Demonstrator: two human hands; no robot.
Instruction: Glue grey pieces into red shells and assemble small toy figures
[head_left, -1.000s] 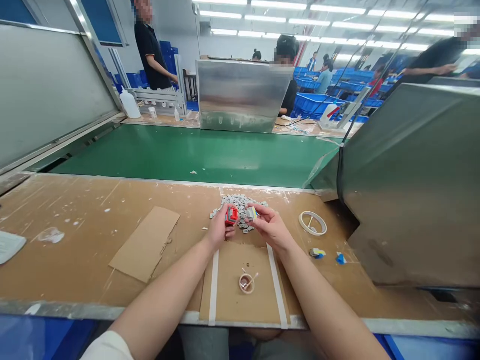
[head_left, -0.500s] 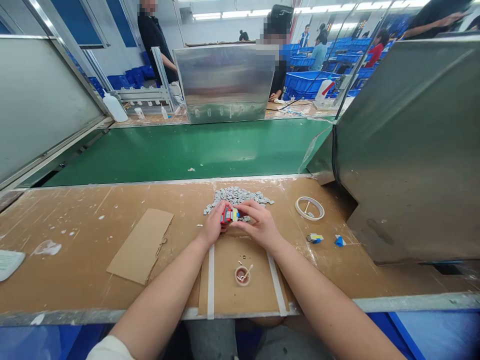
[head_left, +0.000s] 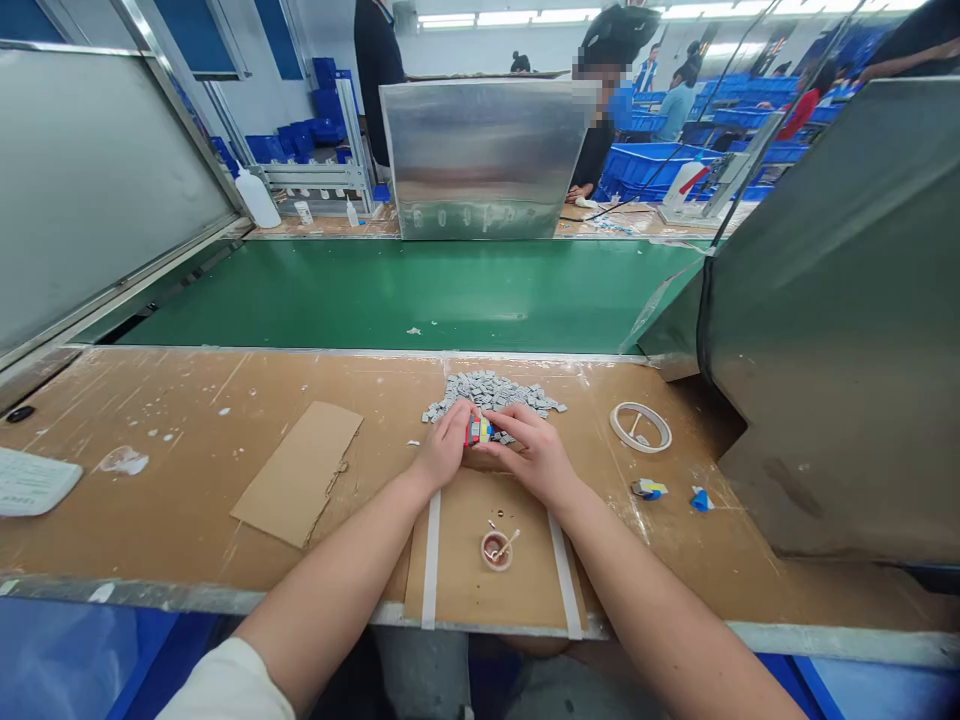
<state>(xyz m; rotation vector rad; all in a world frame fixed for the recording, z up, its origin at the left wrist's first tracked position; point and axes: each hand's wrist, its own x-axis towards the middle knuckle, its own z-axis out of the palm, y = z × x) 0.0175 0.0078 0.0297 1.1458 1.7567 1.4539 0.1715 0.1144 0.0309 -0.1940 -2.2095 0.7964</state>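
Between my two hands is a small red, grey, yellow and blue piece [head_left: 478,430], partly covered by fingers; its exact kind does not show. My left hand [head_left: 442,450] is closed around its red side. The thumb and fingers of my right hand [head_left: 541,462] pinch the yellow and blue end. Just beyond my hands lies a heap of small grey pieces [head_left: 487,388]. Nearer to me, a small round cup [head_left: 486,553] with a reddish inside and a thin white stick [head_left: 512,541] stands on a taped cardboard mat [head_left: 465,600].
To the left lies a cardboard sheet [head_left: 300,475]. A tape roll [head_left: 661,437], a small yellow-and-blue piece [head_left: 649,489] and a blue scrap [head_left: 702,500] lie to the right. A green belt [head_left: 465,300] runs behind the table, with metal panels [head_left: 840,320] alongside. Across it, a person works.
The camera view has turned a little left, so the scene sits further right. Both hands stay together on the colored piece, which seems slightly turned.
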